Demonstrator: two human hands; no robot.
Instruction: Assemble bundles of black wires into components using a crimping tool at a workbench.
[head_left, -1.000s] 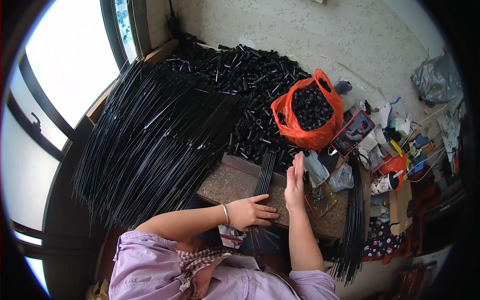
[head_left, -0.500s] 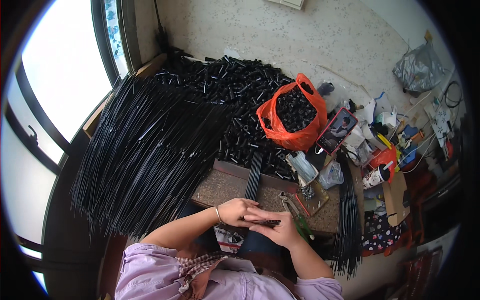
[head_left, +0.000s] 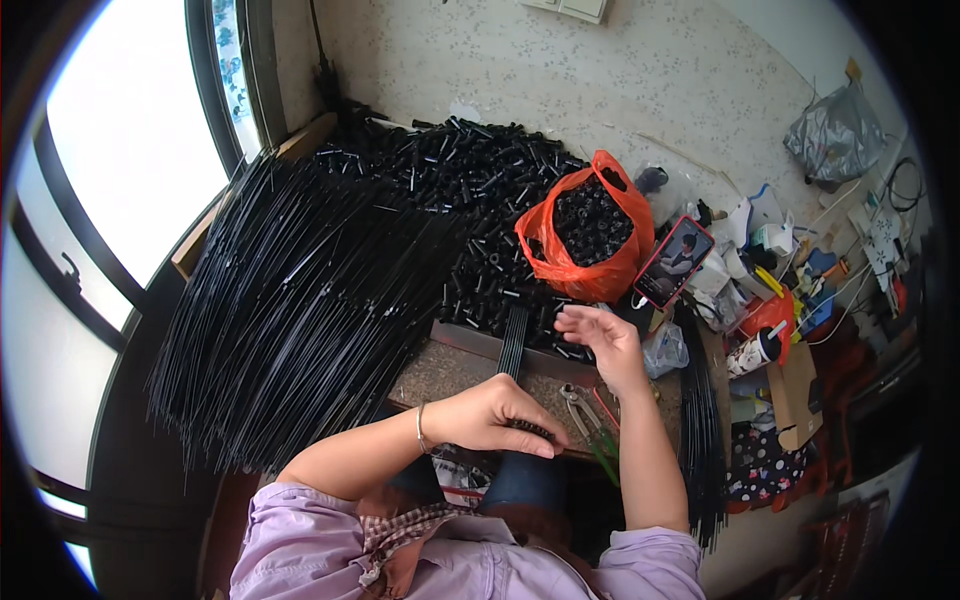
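Note:
My left hand [head_left: 493, 415] is closed around a bundle of thin black rods [head_left: 513, 345] at the bench's near edge. The rods run away from me, and their far ends meet a heap of short black tubes [head_left: 470, 165]. Dark rod ends [head_left: 530, 428] peek out beneath the left fingers. Raised over the right side of the bench, my right hand [head_left: 605, 345] has its fingers stretched out and appears to hold nothing. It covers most of a small tray. Pliers with green handles [head_left: 590, 420] lie below it.
Many long black rods [head_left: 310, 300] spread across the left, by the window. An orange bag [head_left: 590, 265] of black parts stands behind my right hand, beside a propped phone [head_left: 675, 262]. More rods [head_left: 703, 440] hang at the right, near clutter and a patterned cup [head_left: 752, 354].
My right hand has left my left hand and moved up and away to the right, its fingers now stretched out. My left hand has shifted slightly and stays on the rods.

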